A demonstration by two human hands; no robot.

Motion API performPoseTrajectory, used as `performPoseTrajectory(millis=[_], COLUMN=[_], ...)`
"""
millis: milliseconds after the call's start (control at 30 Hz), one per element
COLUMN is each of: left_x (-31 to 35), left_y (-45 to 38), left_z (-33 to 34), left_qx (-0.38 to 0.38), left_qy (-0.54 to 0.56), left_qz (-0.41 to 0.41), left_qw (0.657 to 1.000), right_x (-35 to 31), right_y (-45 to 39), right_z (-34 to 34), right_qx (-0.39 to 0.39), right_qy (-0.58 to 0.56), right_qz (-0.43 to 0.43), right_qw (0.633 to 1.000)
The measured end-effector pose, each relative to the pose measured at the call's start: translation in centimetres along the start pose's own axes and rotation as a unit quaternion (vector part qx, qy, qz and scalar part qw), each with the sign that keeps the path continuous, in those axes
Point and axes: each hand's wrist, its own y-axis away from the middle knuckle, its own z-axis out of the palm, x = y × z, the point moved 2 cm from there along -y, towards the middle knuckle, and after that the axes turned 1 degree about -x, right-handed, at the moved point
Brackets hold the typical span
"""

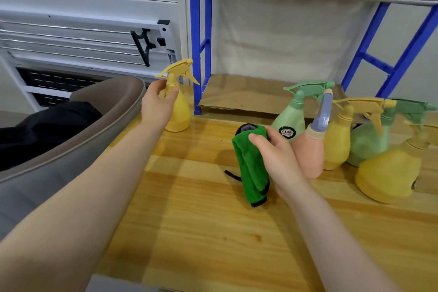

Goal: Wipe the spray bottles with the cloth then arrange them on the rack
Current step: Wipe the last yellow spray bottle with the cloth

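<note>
A pale wooden surface (213, 232) runs up to a blue metal rack (198, 54) against a cream wall, cardboard lying on its lowest shelf (248, 92). The left hand (157, 104) is out at the far left, its grip curling round the neck of a yellow spray bottle (179, 111) that stands upright on the surface just beside the rack's post. The right hand (276, 161) has its grip closed on a folded green cloth (252, 168), holding it low over the middle of the surface. Off to the right stand the rest, packed close: a green bottle (292, 116), a pink one (310, 154), more yellow and green behind. It looks like this yellow bottle is the one in hand, either about to be wiped or about to go on the rack; I can't tell which. Next move, I'd say: a firm hold on that narrow neck, a clean lift, and keep the trigger clear of the post.
</note>
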Motion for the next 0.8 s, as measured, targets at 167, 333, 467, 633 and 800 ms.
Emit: performPoseTrajectory(millis=[167,333,467,633,800], left_x=[-0.1,0.1,1.5,3.8,4.5], left_y=[-0.7,-0.2,1.1,5.4,9.6], left_z=[0.5,0.1,0.1,1.6,4.4], left_qx=[0.001,0.01,-0.01,-0.099,-0.156], left_qy=[0.015,0.018,0.059,0.172,0.265], left_qz=[-0.002,0.018,0.03,0.036,0.0], left_qw=[1.0,1.0,0.998,0.98,0.951], right_x=[0.1,0.2,0.3,-0.1,-0.3], right_y=[-0.4,-0.6,-0.7,-0.9,-0.9], right_z=[-0.3,-0.3,-0.5,-0.9,-1.4], right_qx=[0.004,0.0,0.046,0.106,0.163], right_qy=[0.033,0.04,0.024,0.015,0.041], right_qz=[-0.013,-0.023,-0.017,-0.038,-0.078], right_qw=[0.999,0.999,0.999,0.994,0.983])
